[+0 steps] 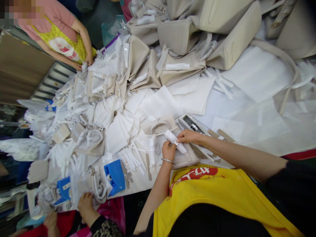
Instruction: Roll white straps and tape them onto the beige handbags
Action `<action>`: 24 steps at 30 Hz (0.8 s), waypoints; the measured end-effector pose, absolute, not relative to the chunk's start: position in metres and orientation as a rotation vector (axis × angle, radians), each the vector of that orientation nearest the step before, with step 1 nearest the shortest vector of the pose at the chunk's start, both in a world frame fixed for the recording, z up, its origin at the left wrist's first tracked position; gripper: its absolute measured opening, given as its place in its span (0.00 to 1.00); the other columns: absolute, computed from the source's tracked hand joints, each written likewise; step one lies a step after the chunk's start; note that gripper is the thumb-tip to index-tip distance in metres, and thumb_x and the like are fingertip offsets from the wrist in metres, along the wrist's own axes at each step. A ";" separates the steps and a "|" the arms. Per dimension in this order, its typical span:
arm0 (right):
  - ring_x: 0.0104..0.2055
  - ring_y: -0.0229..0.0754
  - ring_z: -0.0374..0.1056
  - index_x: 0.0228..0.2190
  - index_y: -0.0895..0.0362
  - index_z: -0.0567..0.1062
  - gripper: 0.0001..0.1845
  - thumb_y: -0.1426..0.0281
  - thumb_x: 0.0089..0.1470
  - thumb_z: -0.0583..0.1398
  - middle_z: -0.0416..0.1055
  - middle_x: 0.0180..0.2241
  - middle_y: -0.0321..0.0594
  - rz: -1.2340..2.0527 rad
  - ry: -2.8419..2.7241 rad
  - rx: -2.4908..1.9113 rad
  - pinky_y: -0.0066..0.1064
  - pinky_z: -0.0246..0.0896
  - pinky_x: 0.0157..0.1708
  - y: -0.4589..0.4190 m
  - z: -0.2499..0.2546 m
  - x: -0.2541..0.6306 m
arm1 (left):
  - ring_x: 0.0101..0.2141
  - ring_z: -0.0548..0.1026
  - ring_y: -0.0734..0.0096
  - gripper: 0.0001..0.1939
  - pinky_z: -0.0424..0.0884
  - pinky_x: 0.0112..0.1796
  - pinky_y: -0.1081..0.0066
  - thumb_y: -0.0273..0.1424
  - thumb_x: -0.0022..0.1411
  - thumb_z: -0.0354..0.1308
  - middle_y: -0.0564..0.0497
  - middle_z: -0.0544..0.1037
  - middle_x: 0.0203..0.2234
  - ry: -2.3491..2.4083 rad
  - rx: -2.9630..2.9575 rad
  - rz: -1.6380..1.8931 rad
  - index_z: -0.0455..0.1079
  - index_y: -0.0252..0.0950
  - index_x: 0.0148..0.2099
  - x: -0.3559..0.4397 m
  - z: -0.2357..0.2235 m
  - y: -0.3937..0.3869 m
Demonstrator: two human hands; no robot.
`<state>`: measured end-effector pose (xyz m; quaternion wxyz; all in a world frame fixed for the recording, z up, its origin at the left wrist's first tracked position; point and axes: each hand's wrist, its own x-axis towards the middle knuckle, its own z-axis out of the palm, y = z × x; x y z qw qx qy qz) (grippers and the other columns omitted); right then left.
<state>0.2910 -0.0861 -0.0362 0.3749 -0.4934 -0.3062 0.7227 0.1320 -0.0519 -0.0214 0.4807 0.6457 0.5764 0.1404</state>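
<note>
A beige handbag (191,158) lies on the table right in front of me. White wrapping (171,135) forms a smooth roll across it, apparently around a handle. My left hand (169,150), with a twisted bracelet at the wrist, grips the roll from the near side. From the right, my right hand (187,136) pinches the same wrapping, its fingertips close to my left thumb. A small white piece shows between the hands; whether it is tape or paper I cannot tell. Another white-wrapped strip (152,150) stands out on the bag's left side.
Wrapped beige bags (176,36) pile up at the back. White sheets (120,130) and rolled strips (132,158) lie to the left, beside a blue tape dispenser (115,177). A metal-edged tray (191,122) sits behind my right hand. Co-workers' hands (85,205) work at the lower left and far side.
</note>
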 end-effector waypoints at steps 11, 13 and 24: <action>0.14 0.26 0.47 0.18 0.63 0.68 0.17 0.61 0.33 0.63 0.57 0.12 0.29 2.004 -0.765 -1.147 0.22 0.37 0.14 -0.078 -0.043 0.287 | 0.30 0.66 0.67 0.10 0.61 0.34 0.69 0.34 0.45 0.58 0.48 0.68 0.26 1.152 1.722 0.250 0.71 0.34 0.31 0.125 -0.011 -0.040; 0.15 0.27 0.47 0.20 0.63 0.69 0.18 0.60 0.34 0.62 0.57 0.12 0.29 1.974 -0.789 -1.169 0.22 0.37 0.14 -0.080 -0.044 0.282 | 0.32 0.66 0.66 0.10 0.62 0.36 0.67 0.32 0.44 0.59 0.47 0.69 0.28 1.106 1.750 0.201 0.71 0.35 0.32 0.124 -0.006 -0.036; 0.24 0.35 0.58 0.24 0.63 0.71 0.16 0.60 0.39 0.58 0.66 0.20 0.34 1.726 -0.992 -1.232 0.25 0.51 0.23 -0.085 -0.037 0.263 | 0.24 0.66 0.71 0.18 0.61 0.26 0.72 0.43 0.45 0.56 0.50 0.69 0.19 1.184 2.136 -0.314 0.70 0.31 0.28 0.123 0.010 -0.021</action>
